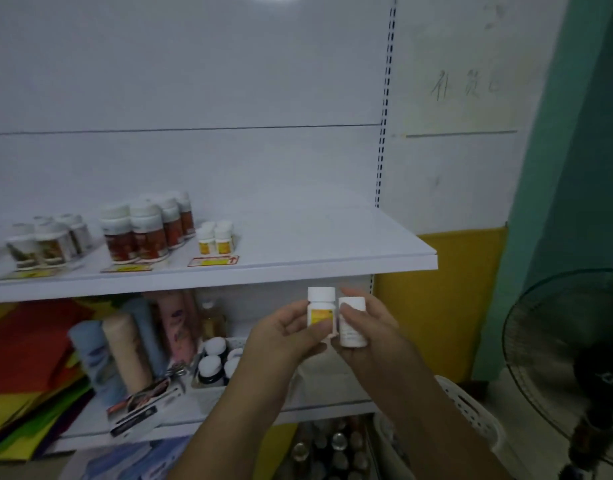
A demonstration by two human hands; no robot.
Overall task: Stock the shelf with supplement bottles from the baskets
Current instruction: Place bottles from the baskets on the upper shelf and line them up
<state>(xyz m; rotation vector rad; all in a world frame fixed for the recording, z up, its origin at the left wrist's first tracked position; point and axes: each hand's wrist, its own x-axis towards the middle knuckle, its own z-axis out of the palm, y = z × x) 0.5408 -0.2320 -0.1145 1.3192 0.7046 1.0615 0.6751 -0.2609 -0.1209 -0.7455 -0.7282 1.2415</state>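
Left hand (287,336) pinches the yellow-label bottle (320,313), right hand (372,337) the white bottle (353,327), both by the body (light, stiff, slick plastic, likely), shelf (333,237) at twelve o'clock.

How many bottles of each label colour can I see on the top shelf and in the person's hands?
Pale-label bottles: 4
Red-brown-label bottles: 4
Small yellow-label bottles on the shelf: 4
Held bottles: 2, yellow-label bottle in left hand, plain-side bottle in right hand
Total: 14, as far as the blur shows.
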